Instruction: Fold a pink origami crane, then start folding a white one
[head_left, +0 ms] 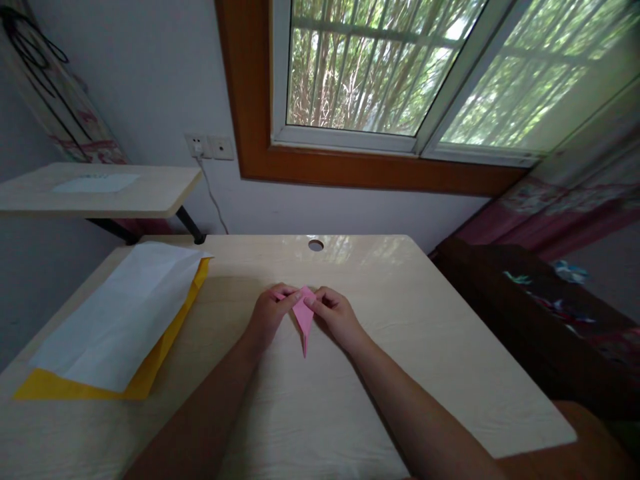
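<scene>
A piece of folded pink paper [304,316] is between my two hands, just above or on the middle of the desk. It narrows to a thin point toward me, and its wider part is at the far end. My left hand [274,308] pinches the paper's upper left side, with the thumb on top. On the upper right side, my right hand [334,312] grips it the same way, thumb pressed near the fold. The fingers beneath the paper are mostly hidden.
White sheets [125,307] lie over yellow paper [145,380] on the left of the pale desk [425,373]. A raised shelf [165,193] stands at the back left. A round cable hole [316,245] sits near the back edge, below a window.
</scene>
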### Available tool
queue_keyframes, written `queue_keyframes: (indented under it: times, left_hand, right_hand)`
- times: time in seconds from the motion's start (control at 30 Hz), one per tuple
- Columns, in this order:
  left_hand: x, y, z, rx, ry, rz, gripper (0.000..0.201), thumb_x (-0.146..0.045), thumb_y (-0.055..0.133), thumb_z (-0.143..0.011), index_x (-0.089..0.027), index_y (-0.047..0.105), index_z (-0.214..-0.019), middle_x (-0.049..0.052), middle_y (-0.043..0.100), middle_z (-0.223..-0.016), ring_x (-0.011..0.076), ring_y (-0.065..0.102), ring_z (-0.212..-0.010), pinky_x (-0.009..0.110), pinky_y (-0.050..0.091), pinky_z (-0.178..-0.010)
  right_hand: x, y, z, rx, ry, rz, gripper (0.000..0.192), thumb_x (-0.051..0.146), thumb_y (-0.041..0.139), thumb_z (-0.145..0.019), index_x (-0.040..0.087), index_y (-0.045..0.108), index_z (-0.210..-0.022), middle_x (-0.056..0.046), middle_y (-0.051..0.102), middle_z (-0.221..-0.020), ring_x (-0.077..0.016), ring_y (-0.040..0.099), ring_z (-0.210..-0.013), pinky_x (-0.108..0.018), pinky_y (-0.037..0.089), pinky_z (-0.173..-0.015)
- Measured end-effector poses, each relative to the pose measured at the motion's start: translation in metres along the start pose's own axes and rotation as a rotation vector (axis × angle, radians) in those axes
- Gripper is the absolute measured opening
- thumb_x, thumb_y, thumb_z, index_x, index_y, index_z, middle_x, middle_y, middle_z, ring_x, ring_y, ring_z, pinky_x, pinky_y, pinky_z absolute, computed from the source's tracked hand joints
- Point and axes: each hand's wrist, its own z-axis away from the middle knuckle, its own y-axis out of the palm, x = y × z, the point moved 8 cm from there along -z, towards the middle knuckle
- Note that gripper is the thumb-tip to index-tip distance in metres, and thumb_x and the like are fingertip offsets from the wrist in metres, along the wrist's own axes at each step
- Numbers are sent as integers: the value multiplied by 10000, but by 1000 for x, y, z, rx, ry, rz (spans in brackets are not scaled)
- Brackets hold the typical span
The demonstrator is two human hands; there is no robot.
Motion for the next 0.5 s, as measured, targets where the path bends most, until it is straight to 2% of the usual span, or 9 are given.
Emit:
queue_keyframes:
  times: [0.13,0.33,0.5]
  left_hand:
    - [-5,2,0,38,22,-104,157,-330,740,-811,-180,784,-826,45,728,-819,197,652,-825,295,477,-782]
    - [-6,-1,3,-14,11,-98,170,-349,734,-821,-194,803,-811,44,731,-816,203,669,-842,298,489,-792]
    - [-1,-6,0,-59,-45,-69,202,-373,727,-820,-184,799,-829,51,753,-836,203,673,-845,293,496,-789]
  right_hand:
    - [3,6,2,57,-13,60,343,485,753,-819,188,618,-715,25,555,-665,-124,465,-635,-261,351,-609]
    - [5,6,2,72,-34,124,348,490,757,-813,183,618,-726,14,575,-695,-137,487,-670,-265,367,-625]
    - [2,3,1,43,-23,91,348,483,765,-801,185,607,-714,15,569,-682,-136,478,-659,-265,358,-617]
